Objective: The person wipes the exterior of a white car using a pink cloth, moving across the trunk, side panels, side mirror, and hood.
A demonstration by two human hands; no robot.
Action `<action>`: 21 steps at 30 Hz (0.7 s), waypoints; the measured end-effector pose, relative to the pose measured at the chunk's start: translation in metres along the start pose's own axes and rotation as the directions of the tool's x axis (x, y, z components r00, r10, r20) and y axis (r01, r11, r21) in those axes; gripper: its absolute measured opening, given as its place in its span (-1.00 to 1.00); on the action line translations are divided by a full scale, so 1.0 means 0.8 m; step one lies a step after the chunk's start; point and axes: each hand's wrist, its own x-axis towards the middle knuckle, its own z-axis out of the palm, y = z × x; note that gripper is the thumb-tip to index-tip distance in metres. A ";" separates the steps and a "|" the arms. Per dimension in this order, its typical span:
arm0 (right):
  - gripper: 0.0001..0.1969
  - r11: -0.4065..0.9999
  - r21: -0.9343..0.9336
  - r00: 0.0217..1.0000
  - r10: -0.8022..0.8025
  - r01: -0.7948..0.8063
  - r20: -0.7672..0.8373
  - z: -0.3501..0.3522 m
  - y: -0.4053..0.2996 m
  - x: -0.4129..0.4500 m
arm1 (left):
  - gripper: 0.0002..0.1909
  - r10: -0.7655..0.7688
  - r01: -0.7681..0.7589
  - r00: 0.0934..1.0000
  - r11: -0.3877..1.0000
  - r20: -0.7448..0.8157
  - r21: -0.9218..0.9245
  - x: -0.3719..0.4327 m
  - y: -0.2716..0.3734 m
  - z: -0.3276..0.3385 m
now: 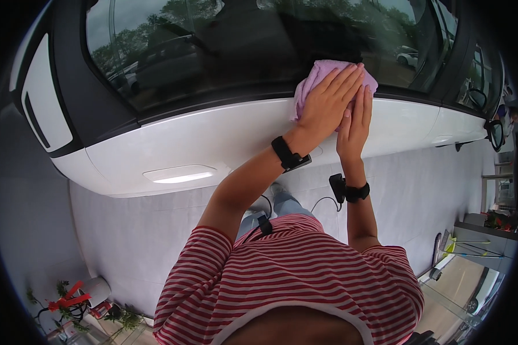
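A folded pink cloth [304, 92] lies against the lower edge of a dark car window [250, 51], partly over the black window trim and the white door panel [190, 138]. Flat on the cloth rests my left hand [330, 97], its fingers extended and close together. My right hand [356, 125] is beside it, fingertips on the cloth and touching or nearly touching the left hand. Both palms face the car, and the hands hide part of the cloth. A black strap with a small device sits on each wrist.
A door handle [179, 174] is at the left, a side mirror [495, 134] at the far right. Potted plants with red ribbon stand by a planter [97, 291] at the lower left. Cleaning tools [451, 246] lean at the right. Another person [508, 116] is beyond the mirror.
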 end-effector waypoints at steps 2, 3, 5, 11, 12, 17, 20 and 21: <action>-0.52 0.999 -0.037 0.999 -0.024 0.025 0.026 0.003 -0.005 0.001 | -0.41 -0.028 0.028 0.998 1.000 0.053 0.005 -0.020 -0.011 -0.009; -0.49 0.993 -0.073 0.994 -0.089 0.093 0.060 0.009 -0.016 0.001 | -0.41 -0.047 0.047 0.993 0.999 0.111 -0.001 -0.034 -0.018 -0.018; -0.45 0.982 -0.083 0.980 -0.162 0.172 0.119 0.027 -0.050 -0.001 | -0.45 -0.146 0.149 0.989 0.985 0.035 -0.085 -0.070 -0.041 -0.031; -0.45 0.925 0.170 0.917 -0.366 0.340 0.159 0.100 -0.143 -0.011 | -0.53 -0.381 0.386 0.921 0.921 -0.074 0.054 -0.147 -0.105 -0.098; -0.46 0.905 0.244 0.904 -0.393 0.348 0.170 0.111 -0.157 -0.010 | -0.56 -0.442 0.451 0.892 0.880 -0.090 0.150 -0.157 -0.112 -0.108; -0.48 0.877 0.248 0.860 -0.463 0.411 0.212 0.140 -0.173 -0.016 | -0.51 -0.461 0.487 0.871 0.857 -0.168 0.168 -0.186 -0.130 -0.093; -0.49 0.898 0.170 0.868 -0.436 0.405 0.238 0.113 -0.146 -0.011 | -0.49 -0.445 0.465 0.885 0.864 -0.138 0.190 -0.164 -0.107 -0.070; -0.49 0.927 0.155 0.885 -0.374 0.343 0.277 0.095 -0.135 -0.010 | -0.48 -0.460 0.466 0.884 0.858 -0.078 0.215 -0.152 -0.092 -0.064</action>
